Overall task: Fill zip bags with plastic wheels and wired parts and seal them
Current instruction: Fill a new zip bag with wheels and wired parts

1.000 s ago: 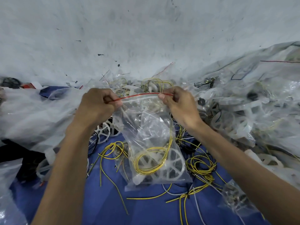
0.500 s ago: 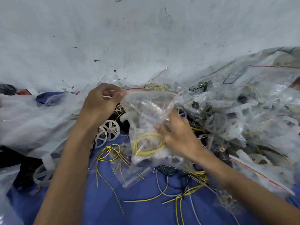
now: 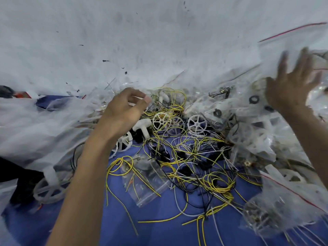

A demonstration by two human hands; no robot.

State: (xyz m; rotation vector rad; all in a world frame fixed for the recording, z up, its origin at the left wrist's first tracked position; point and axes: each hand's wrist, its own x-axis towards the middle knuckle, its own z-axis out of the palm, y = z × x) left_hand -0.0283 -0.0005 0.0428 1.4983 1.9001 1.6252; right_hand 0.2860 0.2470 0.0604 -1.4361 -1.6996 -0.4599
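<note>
My left hand (image 3: 124,112) hovers over the heap with its fingers loosely curled and nothing in them. Far to the right, my right hand (image 3: 291,86) has its fingers spread against a blurred filled zip bag (image 3: 284,48) with a red seal strip, up on the pile of filled bags (image 3: 257,139). Loose white plastic wheels (image 3: 161,120) lie just right of my left hand, with another wheel (image 3: 197,123) further right. A tangle of yellow, black and white wires (image 3: 218,181) covers the middle. A small flat zip bag (image 3: 147,183) lies below it.
Everything lies on a blue cloth (image 3: 159,228) against a white wall (image 3: 142,41). A large crumpled plastic sheet (image 3: 35,125) fills the left side, with a wrapped wheel (image 3: 48,189) below it. Another filled bag (image 3: 292,201) sits at the lower right.
Both hands held the filled bag by its red strip. My left hand let go, and my right hand carried the bag to the pile on the right.
</note>
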